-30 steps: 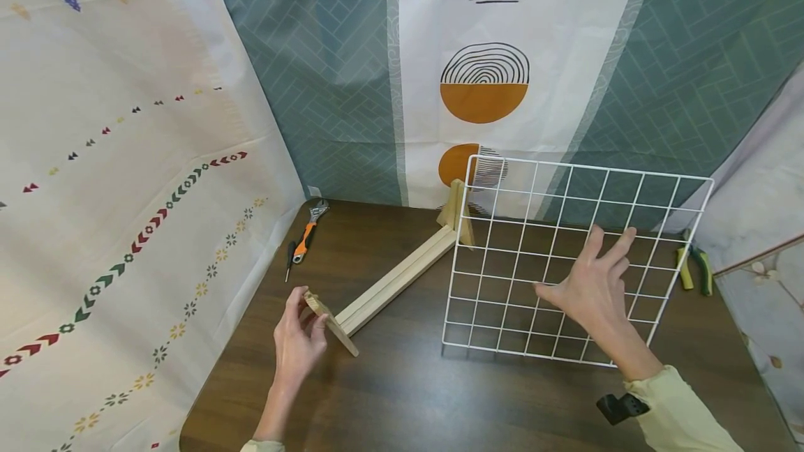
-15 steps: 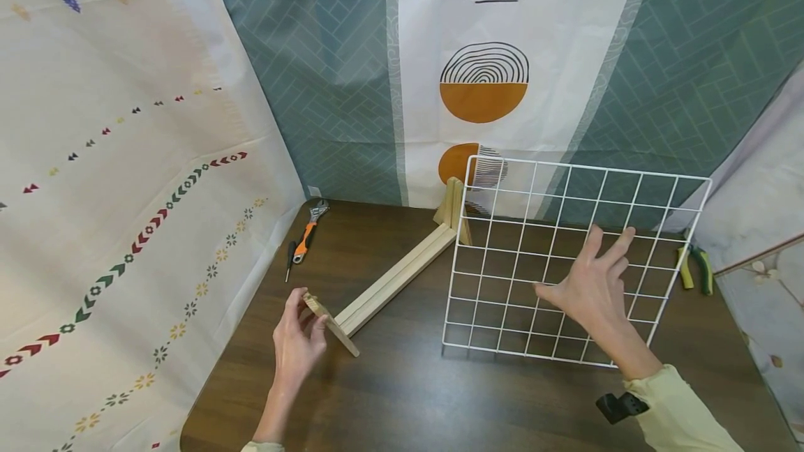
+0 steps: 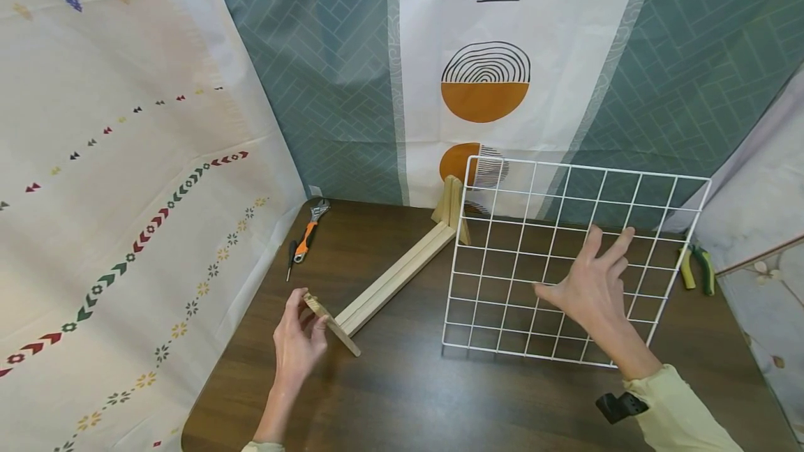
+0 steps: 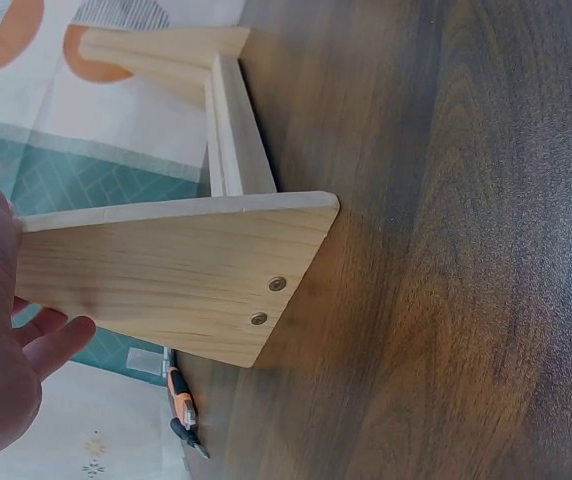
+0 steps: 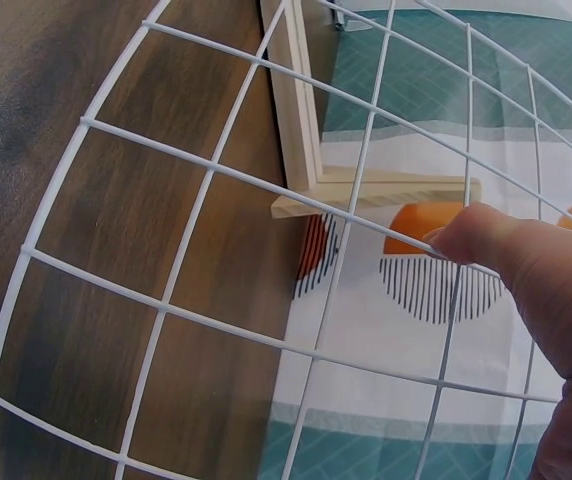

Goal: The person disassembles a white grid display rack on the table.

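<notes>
A teal-and-white curtain [image 3: 314,89] with orange half-circles spans eleven to two o'clock in the head view, and a cream patterned cloth [image 3: 113,229] hangs at nine. Below them, a dark wood-grain tabletop [image 3: 402,396] reaches down to six. A white wire grid panel [image 3: 555,227] stands between three and four o'clock, and its left edge overlaps the far end of a wooden stand [image 3: 396,277]; whether the two touch, I cannot tell. The stand's beam runs from near the centre down toward seven o'clock, where the nearer end board [image 4: 166,270], a tapering trapezoid, is set across it. The right hand [image 3: 593,291], at four o'clock, grips the panel with thumb and fingers spread wide across the mesh, the thumb tip on a wire. The left hand [image 3: 298,344], at seven, pinches the upper part of that end board between thumb and fingers. Yellow-and-green-handled pliers [image 3: 706,272] lie between three and four, just beyond the panel's right edge. An orange-and-black adjustable wrench [image 3: 307,236] lies between eight and nine, with a small dark screwdriver [image 3: 291,257] beside it, nearer eight. Two screw heads [image 4: 277,284] sit low on the end board's outer face.
</notes>
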Available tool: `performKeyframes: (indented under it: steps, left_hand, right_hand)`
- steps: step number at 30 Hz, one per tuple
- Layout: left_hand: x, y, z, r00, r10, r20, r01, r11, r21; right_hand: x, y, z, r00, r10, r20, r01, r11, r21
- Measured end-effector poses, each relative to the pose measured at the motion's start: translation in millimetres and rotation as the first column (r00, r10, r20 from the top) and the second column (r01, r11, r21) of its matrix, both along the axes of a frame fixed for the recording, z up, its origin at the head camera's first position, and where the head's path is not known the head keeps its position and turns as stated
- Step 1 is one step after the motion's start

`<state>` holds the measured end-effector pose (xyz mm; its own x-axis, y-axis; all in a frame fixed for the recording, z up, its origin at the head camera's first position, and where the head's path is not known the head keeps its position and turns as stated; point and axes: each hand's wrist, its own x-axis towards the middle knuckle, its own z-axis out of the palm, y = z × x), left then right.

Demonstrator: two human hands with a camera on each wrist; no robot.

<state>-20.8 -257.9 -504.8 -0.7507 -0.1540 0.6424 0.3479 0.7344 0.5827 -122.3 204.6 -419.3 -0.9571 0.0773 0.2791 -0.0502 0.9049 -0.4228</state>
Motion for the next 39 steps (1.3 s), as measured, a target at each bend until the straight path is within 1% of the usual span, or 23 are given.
performKeyframes:
  steps: [17, 27, 34, 39]
  left_hand:
    - [2.0, 0.0, -0.6, 1.000, 0.006, -0.005, -0.006, 1.000, -0.003]
    - [2.1, 0.9, -0.4, 1.000, -0.007, -0.020, 0.007, 1.000, 0.003]
    - [1.3, 0.8, -0.7, 0.999, -0.014, -0.049, 0.013, 1.000, -0.016]
    - [2.0, -1.6, -2.4, 0.999, -0.012, -0.029, 0.012, 1.000, -0.021]
  right_hand:
    - [0.7, -1.6, -2.2, 1.000, -0.003, 0.014, 0.003, 1.000, -0.013]
    - [0.9, -2.0, -3.3, 1.000, -0.010, 0.024, 0.011, 1.000, -0.009]
    - [1.2, -2.6, -4.2, 1.000, -0.013, 0.027, 0.014, 1.000, -0.009]
    - [1.2, -3.3, -4.6, 1.000, -0.014, 0.028, 0.014, 1.000, -0.006]
